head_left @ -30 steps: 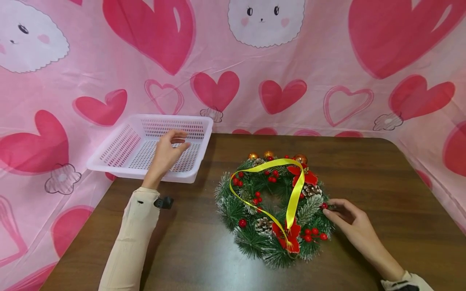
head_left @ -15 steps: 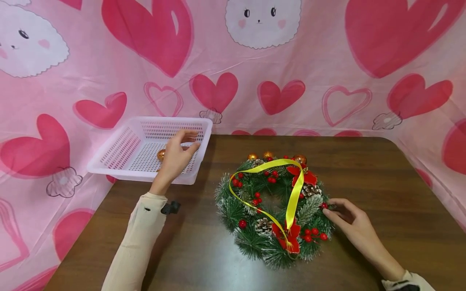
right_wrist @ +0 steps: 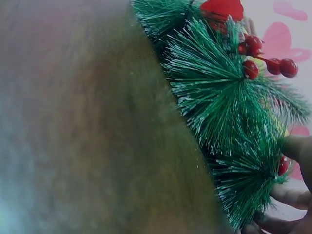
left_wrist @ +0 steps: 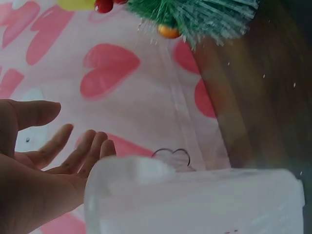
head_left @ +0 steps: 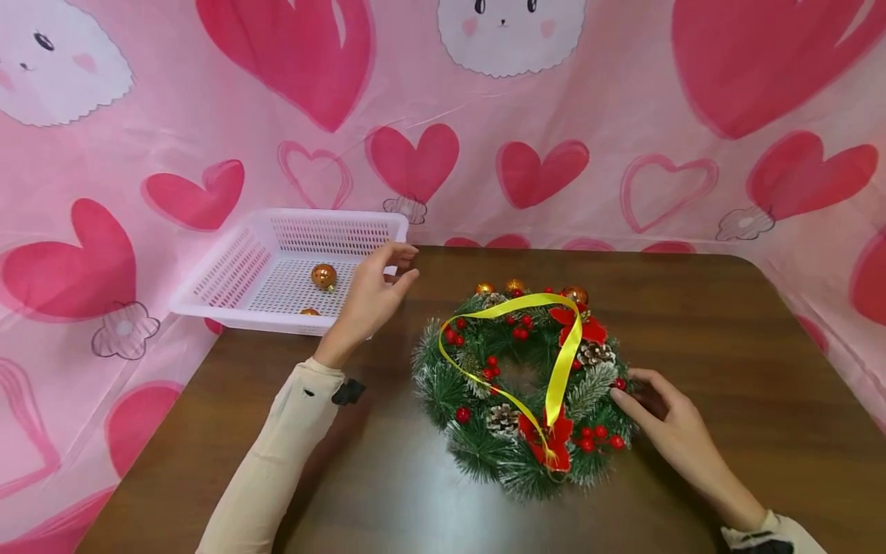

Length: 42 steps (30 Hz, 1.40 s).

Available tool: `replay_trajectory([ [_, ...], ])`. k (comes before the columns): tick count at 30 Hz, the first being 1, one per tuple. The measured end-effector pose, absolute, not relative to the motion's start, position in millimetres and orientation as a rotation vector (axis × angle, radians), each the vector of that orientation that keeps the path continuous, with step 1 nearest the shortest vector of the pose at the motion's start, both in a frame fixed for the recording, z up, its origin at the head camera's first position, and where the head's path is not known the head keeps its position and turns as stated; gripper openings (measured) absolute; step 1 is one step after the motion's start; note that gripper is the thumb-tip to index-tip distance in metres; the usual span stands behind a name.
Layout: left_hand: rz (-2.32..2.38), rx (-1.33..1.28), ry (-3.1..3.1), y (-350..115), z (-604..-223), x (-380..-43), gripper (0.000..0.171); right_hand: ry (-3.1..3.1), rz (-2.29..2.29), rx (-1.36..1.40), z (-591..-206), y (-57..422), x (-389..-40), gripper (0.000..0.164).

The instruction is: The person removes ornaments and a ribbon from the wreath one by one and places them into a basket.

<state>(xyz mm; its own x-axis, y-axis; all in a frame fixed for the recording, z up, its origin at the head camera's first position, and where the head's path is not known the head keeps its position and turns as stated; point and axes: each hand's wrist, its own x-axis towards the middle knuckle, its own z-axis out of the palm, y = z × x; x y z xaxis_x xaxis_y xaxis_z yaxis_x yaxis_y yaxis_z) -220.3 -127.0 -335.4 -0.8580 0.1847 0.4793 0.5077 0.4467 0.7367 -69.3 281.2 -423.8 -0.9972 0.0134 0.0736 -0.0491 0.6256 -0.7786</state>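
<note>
A green Christmas wreath lies on the table, decorated with red berries, pinecones, red flowers and golden balls. A yellow ribbon loops over its top. My right hand grips the wreath's right edge, thumb beside a red berry; in the right wrist view the fingers reach round the needles. My left hand is over the right side of a white plastic basket, fingers loosely bent and holding nothing. Inside the basket lie a golden ball ornament and another golden ball, partly hidden by the front wall.
The brown wooden table carries the basket at the back left and the wreath right of centre. Behind and to the left hangs a pink cloth printed with hearts.
My left hand has moved rightward, from over the basket's middle to its right edge, uncovering the golden balls inside. My right hand has stayed at the wreath's edge.
</note>
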Motion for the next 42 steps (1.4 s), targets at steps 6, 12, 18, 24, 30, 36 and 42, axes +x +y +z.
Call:
replay_trajectory([
  [6,-1.378,-0.659,-2.375,-113.2,-339.3,-225.1,0.027,-2.753,1.140,0.008,-414.2,276.6,-76.1,0.035],
  [12,-1.336,-0.668,-2.436,-101.7,-345.4,-228.9,0.027,-2.704,1.056,0.066,-411.9,275.4,-79.1,0.023],
  [18,-1.360,-0.712,-2.489,-91.7,-348.1,-233.6,0.029,-2.692,1.062,0.100,-410.6,278.5,-81.0,0.022],
  [24,-1.415,-0.736,-2.556,-83.8,-355.8,-240.9,0.027,-2.689,1.134,0.153,-413.1,281.6,-82.7,0.022],
  [30,-1.476,-0.723,-2.626,-81.0,-365.6,-248.4,0.025,-2.692,1.184,0.213,-414.7,284.4,-85.5,0.021],
  [36,-1.570,-0.694,-2.697,-81.0,-375.4,-255.2,0.026,-2.688,1.187,0.265,-415.9,290.1,-92.6,0.021],
  [42,-1.887,-0.740,-2.683,-79.9,-383.4,-262.8,0.033,-2.661,1.256,0.324,-419.5,299.6,-96.9,0.023],
])
